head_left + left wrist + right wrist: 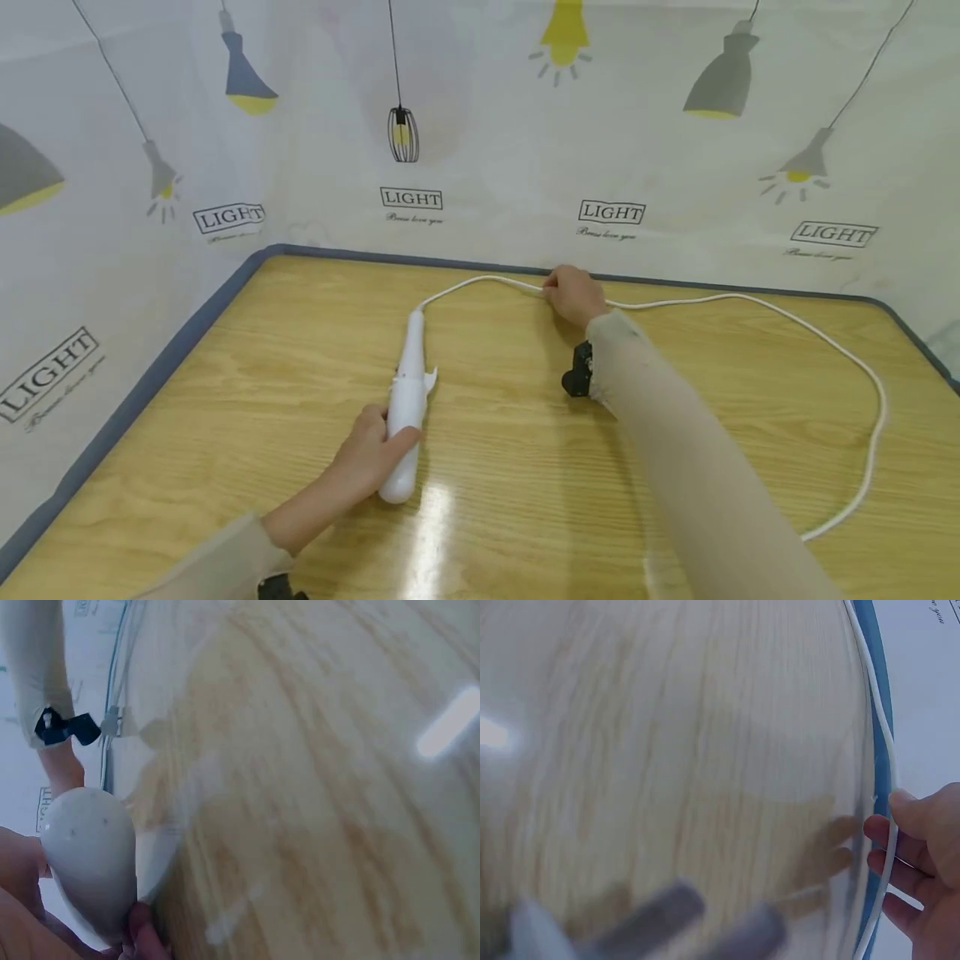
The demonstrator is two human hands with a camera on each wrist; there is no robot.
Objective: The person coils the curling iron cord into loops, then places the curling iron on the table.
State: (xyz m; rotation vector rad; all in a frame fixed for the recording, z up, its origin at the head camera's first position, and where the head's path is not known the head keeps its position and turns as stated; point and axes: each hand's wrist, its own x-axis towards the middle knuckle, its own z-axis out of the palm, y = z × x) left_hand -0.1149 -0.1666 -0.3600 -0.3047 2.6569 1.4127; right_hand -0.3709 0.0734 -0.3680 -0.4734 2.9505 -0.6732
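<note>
A white wand-shaped appliance [407, 400] lies on the wooden table [300, 350], its rounded end toward me. My left hand [371, 454] grips that near end; the left wrist view shows the rounded tip [90, 859] close up against my fingers. A white cord [750, 304] runs from the appliance's far end along the back edge and loops round to the right. My right hand [572, 292] pinches the cord near the table's back edge, and in the right wrist view the cord [889, 825] passes under my curled fingers [911, 847].
A white curtain printed with lamps and "LIGHT" labels [480, 125] walls the table on the left and back. The table has a blue-grey rim [150, 379]. A black wrist strap [579, 371] sits on my right forearm.
</note>
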